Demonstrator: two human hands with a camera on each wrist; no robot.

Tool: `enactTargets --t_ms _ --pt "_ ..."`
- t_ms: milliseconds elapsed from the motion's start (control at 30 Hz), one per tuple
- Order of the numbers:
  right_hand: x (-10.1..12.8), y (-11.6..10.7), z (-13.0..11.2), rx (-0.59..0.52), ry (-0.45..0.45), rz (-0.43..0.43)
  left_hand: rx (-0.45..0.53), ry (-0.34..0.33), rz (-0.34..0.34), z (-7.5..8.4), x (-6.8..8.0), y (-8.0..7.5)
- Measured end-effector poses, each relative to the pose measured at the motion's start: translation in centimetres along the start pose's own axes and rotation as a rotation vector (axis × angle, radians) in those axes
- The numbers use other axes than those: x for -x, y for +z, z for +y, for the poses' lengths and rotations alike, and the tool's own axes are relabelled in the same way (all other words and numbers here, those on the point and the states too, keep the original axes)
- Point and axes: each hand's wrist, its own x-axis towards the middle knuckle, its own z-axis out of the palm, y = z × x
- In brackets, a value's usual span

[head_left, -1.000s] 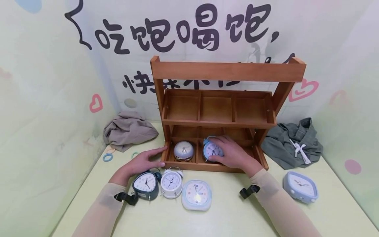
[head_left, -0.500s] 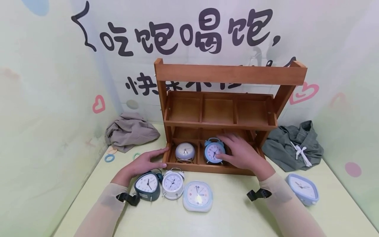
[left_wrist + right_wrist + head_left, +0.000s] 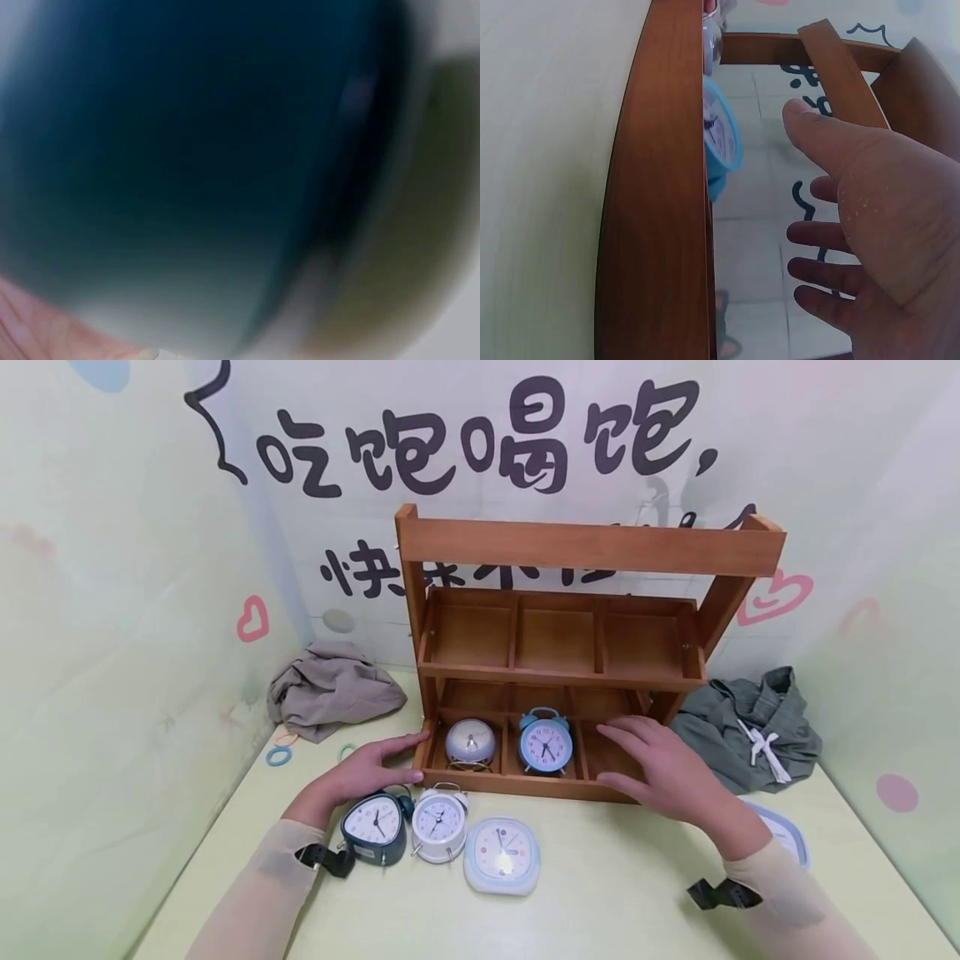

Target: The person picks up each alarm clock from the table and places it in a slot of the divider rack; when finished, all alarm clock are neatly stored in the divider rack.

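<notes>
1. Wooden shelf rack (image 3: 585, 547) stands on the pale green desk (image 3: 600, 893) against the wall, with two tiers of three compartments each.
2. In the lower tier, the blue twin-bell alarm clock (image 3: 545, 742) stands upright in the middle compartment, its face to the front; the right wrist view shows it edge-on behind the rack's front rail (image 3: 660, 195).
3. The right hand (image 3: 667, 768) hovers in front of the lower right compartment, just beside the blue clock but apart from it; its grip is loose, fingers spread and nearly straight, with nothing in it.
4. A silver dome clock (image 3: 469, 744) sits in the lower left compartment.
5. The left hand (image 3: 367, 768) rests flat against the rack's lower left corner, fingers straight, grip slack and holding nothing.
6. Just below that hand, a dark teal triangular clock (image 3: 373, 828), a white twin-bell clock (image 3: 438, 822) and a pale square clock (image 3: 501, 854) stand in a row on the desk.
7. Another pale square clock (image 3: 783, 837) is partly hidden behind the right wrist.
8. The left wrist view is a dark teal blur.
</notes>
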Motion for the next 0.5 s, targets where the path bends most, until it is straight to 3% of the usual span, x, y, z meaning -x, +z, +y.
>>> enactTargets --t_ms 233,500 --pt "3.9 -1.1 2.4 0.054 -0.015 0.073 0.005 -0.008 -0.006 0.2 0.1 -0.1" --pt "8.1 -1.8 5.2 0.031 -0.011 0.152 0.002 -0.014 -0.007 0.1 0.0 -0.2"
